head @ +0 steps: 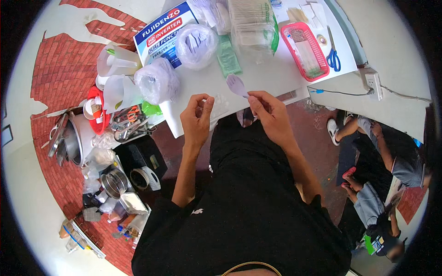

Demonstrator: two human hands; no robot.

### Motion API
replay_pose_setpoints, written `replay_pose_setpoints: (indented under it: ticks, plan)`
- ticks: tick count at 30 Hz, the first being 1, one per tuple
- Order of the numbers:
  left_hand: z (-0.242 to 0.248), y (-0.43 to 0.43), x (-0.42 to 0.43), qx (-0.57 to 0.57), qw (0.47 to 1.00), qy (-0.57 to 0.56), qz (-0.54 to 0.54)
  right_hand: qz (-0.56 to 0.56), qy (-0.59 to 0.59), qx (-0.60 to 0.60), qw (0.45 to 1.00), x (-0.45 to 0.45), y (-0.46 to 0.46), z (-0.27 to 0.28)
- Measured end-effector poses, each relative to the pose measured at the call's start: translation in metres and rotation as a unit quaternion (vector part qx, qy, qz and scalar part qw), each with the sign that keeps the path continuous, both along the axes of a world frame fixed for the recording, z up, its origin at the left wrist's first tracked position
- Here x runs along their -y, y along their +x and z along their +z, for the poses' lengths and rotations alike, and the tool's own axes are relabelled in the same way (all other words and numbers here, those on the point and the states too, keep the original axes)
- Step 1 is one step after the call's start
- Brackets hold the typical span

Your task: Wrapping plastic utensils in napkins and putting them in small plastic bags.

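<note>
My right hand [267,112] pinches a white plastic spork [236,85] by its handle, its tined end pointing up and left over the near edge of the white table [197,82]. To its left, my left hand [197,117] is raised with thumb and forefinger curled close together; whether anything thin is between them I cannot tell. Beyond the hands lies a folded green plastic bag [228,57]. Two clear plastic-wrapped bundles, one round [197,46] and one nearer [156,81], sit at the left, the round one over a printed cardboard panel [165,32].
A pink plastic basket [322,58], blue-handled scissors [333,58] and a tape roll [322,40] lie right. Plastic-wrapped stacks [253,27] stand at the back. Pitchers [119,93] and a utensil tray [129,124] are left. Two people [383,138] [371,207] sit at right.
</note>
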State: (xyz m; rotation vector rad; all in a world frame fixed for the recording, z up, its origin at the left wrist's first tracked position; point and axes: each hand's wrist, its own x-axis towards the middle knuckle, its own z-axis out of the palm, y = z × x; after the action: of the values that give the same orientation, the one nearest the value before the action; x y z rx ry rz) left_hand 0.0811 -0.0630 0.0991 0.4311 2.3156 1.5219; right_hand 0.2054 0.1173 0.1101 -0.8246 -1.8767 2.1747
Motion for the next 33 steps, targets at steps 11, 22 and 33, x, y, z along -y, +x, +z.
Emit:
replay_pose_setpoints:
  ticks: [11, 22, 33]
  plan:
    - [0.006, -0.005, 0.007, -0.202, 0.978, 0.03, -0.033, 0.008, 0.155, 0.023, 0.988, -0.002, 0.023, 0.051]
    - [0.011, -0.012, 0.002, -0.317, 0.943, 0.051, -0.088, -0.006, 0.2, 0.032, 0.979, -0.003, 0.023, 0.061]
    - [0.007, -0.01, -0.004, -0.32, 0.942, 0.047, -0.085, -0.004, 0.288, 0.009, 0.958, 0.001, 0.022, 0.065]
